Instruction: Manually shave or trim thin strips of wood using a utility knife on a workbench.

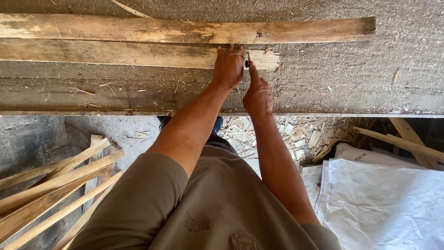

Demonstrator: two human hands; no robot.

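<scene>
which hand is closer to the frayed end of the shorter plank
Right. The right hand holds a small marking tool against the shorter plank, just short of its frayed end. The left hand presses flat on the plank, one step farther from that end.

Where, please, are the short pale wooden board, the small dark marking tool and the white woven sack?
short pale wooden board [115, 53]: head view, bare top face.
small dark marking tool [248, 61]: head view, exposed tip.
white woven sack [388, 199]: head view, middle.

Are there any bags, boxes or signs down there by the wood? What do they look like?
White woven sack: lies flat and crumpled on the floor at lower right, under the bench edge.
Second white sack: bunched up just behind the first; it carries small dark printing.
No boxes, signs or screens show.
</scene>
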